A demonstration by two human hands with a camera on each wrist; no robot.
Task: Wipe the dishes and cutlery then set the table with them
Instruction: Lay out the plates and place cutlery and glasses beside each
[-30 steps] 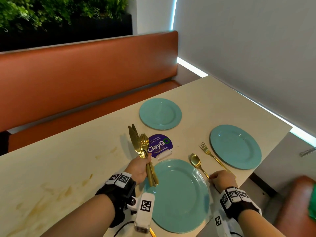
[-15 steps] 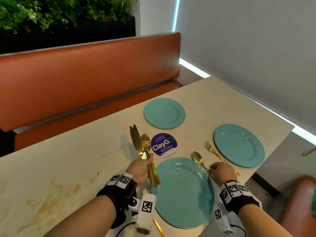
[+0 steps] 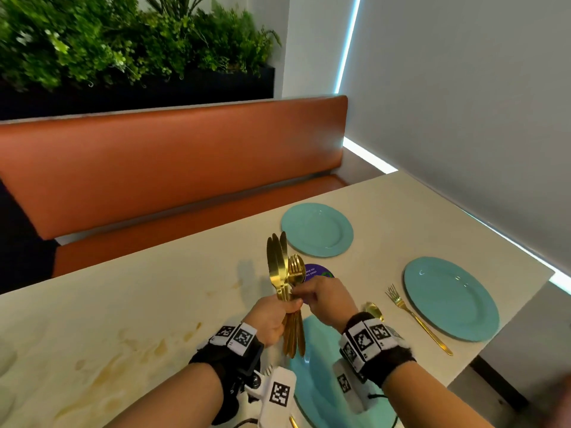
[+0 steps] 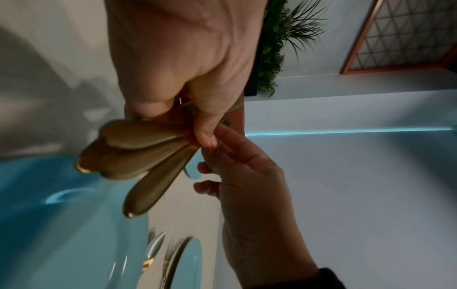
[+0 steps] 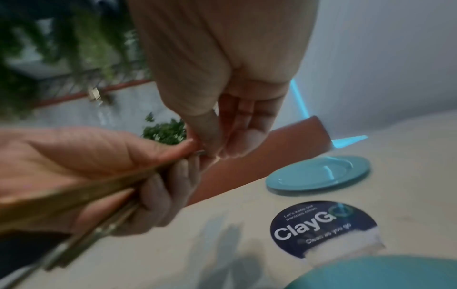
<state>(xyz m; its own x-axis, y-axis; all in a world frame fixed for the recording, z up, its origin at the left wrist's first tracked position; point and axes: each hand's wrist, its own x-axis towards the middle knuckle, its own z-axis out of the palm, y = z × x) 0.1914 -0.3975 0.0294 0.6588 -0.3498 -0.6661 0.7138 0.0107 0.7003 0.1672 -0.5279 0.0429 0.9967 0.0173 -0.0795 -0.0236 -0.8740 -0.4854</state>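
Left hand (image 3: 272,316) fist-grips a bundle of gold cutlery (image 3: 282,270) upright over the worktop (image 3: 148,304): knife blades and fork tines point up, handles hang below the fist over the near teal plate (image 3: 312,387). Right hand (image 3: 327,299) is at the bundle just above the left fist, thumb and fingertips (image 5: 210,144) pinching one piece; which piece, cannot tell. In the left wrist view the rounded handle ends (image 4: 128,154) fan out under the left hand's curled fingers.

Loose on the worktop: a gold fork (image 3: 414,318) lying just left of the right-side teal plate (image 3: 451,298), tines away from the person; a gold spoon (image 3: 374,310) bowl showing by the right wrist, the rest hidden. A smaller teal plate (image 3: 316,228) sits on the far side near the bench. A purple round "ClayGo" sign (image 5: 323,228) stands between the near plate and the far plate, partly hidden behind the hands in the head view.

Yellowish stains (image 3: 129,350) mark the worktop's left part. Orange bench seat (image 3: 173,168) behind, green plants (image 3: 123,41) above it.
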